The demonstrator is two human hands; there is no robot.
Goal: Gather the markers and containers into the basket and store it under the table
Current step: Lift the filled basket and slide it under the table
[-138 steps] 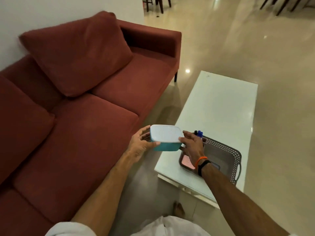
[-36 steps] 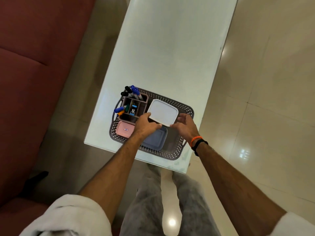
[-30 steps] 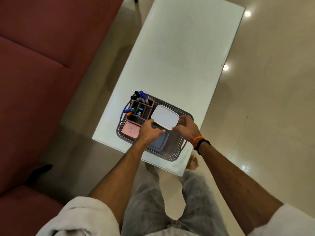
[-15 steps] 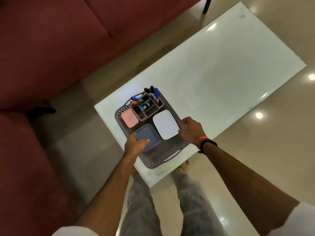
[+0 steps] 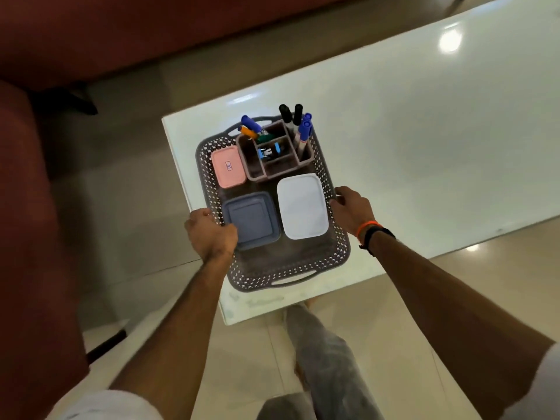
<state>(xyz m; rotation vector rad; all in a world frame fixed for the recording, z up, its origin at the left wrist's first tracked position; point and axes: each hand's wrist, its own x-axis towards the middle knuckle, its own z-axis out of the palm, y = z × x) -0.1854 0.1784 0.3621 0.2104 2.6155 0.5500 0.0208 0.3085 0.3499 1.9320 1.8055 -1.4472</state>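
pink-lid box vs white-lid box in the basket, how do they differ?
Colour: the pink-lid box has a pink lid with a small label on it; the white-lid box has a plain white lid.
Size: the pink-lid box looks smaller than the white-lid box.
Place: the pink-lid box sits left of the marker organizer; the white-lid box sits in front of it, by the right hand.
Both are closed, rounded rectangles lying flat in the basket.

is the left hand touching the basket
Touching. The head view shows the left hand curled over the basket rim on its long side, fingers wrapped round the edge beside the blue-grey container.
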